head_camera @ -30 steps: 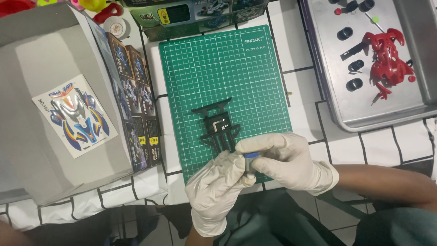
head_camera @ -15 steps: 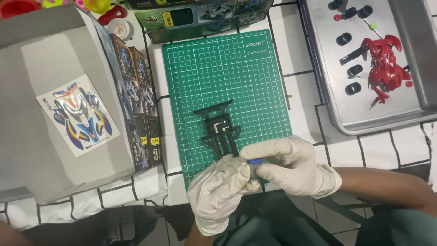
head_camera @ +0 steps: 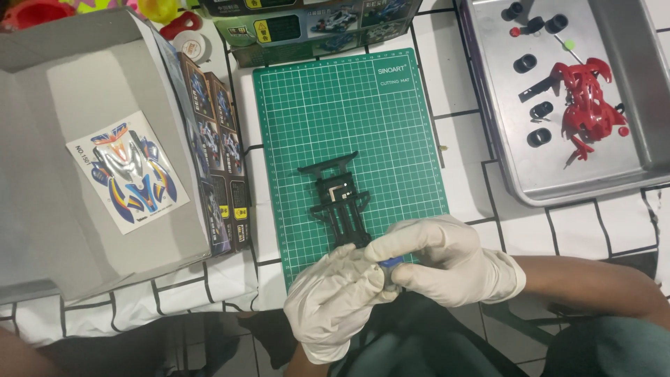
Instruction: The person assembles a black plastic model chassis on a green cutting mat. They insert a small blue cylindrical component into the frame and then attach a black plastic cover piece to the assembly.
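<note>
White latex gloves cover both hands, which meet at the near edge of the green cutting mat (head_camera: 349,112). The left hand (head_camera: 335,297) curls its fingers (head_camera: 363,279) shut around the rear end of a black toy-car chassis (head_camera: 338,195). The right hand (head_camera: 447,262) pinches a small blue part (head_camera: 391,263) between thumb and forefinger, its fingers narrow and pressed against the left hand's. The chassis lies flat on the mat, slightly tilted, its wide front bumper pointing away from the person and its rear hidden under the gloves.

The far half of the mat is bare, as is its right-hand strip beside the chassis. To the left, just beside the mat's edge, stands the printed side wall of an open grey cardboard box (head_camera: 84,230) with a sticker sheet (head_camera: 129,171) lying inside. Against the mat's far edge lies a green kit box (head_camera: 314,28). To the right, well apart from the hands, a metal tray (head_camera: 502,160) holds a red car body shell (head_camera: 586,108) and several black tyres (head_camera: 525,64). A strip of white tiled desk (head_camera: 460,139) separates mat and tray. The mat's near edge sits close to the desk's own edge, above the person's lap.
</note>
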